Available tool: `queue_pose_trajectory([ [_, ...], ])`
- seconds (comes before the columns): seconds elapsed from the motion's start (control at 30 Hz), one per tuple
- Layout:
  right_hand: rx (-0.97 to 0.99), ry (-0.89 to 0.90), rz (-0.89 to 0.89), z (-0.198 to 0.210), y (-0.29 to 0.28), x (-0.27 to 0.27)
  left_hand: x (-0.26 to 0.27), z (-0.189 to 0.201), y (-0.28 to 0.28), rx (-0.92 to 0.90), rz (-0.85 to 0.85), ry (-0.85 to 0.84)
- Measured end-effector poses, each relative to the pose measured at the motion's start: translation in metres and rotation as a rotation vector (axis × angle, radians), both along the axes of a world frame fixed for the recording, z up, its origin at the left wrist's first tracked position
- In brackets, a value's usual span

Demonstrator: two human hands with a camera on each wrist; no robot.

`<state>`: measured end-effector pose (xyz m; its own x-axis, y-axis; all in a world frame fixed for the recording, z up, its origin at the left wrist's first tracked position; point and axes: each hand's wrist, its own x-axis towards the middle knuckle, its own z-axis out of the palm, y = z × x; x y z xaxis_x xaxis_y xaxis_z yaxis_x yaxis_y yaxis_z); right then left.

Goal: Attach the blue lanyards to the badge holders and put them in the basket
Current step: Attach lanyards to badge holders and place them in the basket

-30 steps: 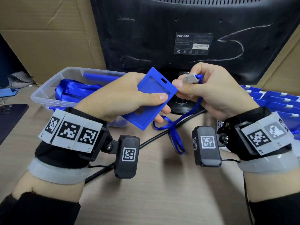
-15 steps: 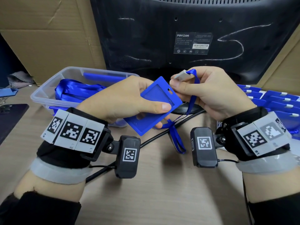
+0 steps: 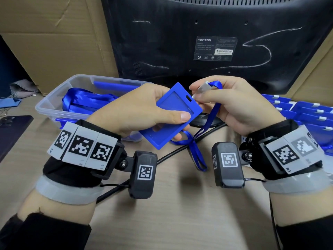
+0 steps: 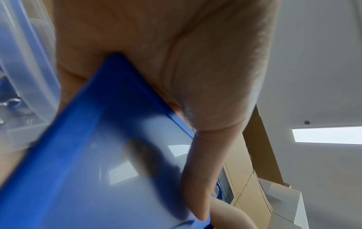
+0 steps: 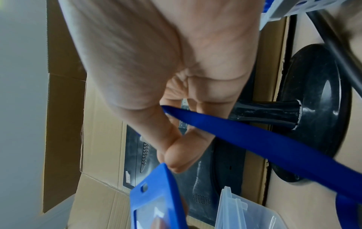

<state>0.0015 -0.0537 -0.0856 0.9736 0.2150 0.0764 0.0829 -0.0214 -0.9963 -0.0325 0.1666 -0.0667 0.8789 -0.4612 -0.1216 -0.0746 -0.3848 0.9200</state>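
Observation:
My left hand [image 3: 144,109] grips a blue badge holder [image 3: 173,120] between thumb and fingers, tilted, with its slot [image 3: 189,98] toward the upper right. In the left wrist view the badge holder [image 4: 98,155] fills the frame under my thumb. My right hand [image 3: 232,105] pinches the metal clip [image 3: 203,88] of a blue lanyard [image 3: 210,116] right beside the slot. The strap hangs down to the table and ends in a loop [image 3: 198,159]. In the right wrist view the lanyard [image 5: 264,144] runs from my fingers, and the badge holder [image 5: 156,199] sits just below my thumb tip.
A clear plastic basket [image 3: 54,107] at the left holds blue lanyards and holders. More blue badge holders [image 3: 310,112] lie in rows at the right. A black monitor [image 3: 216,42] stands behind my hands, with its round base [image 5: 313,111] and a black cable [image 3: 171,156]. A dark phone [image 3: 12,130] lies far left.
Both hands have drawn together. The clip has come down from above the holder's corner to right beside its slot, and the holder has tipped slightly toward the clip.

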Motion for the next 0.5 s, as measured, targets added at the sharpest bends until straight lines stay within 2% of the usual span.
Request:
queue_pose_trajectory([
  [0.1, 0.036, 0.015, 0.003, 0.0001, 0.0000, -0.0009, 0.0008, -0.0005, -0.0001, 0.020, 0.006, 0.003],
  [0.27, -0.046, -0.052, 0.036, -0.0041, -0.0011, -0.0018, 0.0015, -0.0010, 0.0000, 0.044, 0.017, -0.008],
  [0.4, -0.067, -0.041, 0.034, -0.0037, -0.0019, -0.0009, 0.0017, -0.0015, -0.0006, 0.065, 0.022, -0.003],
  [0.5, -0.024, -0.063, 0.033, -0.0036, -0.0022, -0.0012, 0.0022, -0.0020, -0.0002, 0.062, 0.022, 0.006],
])
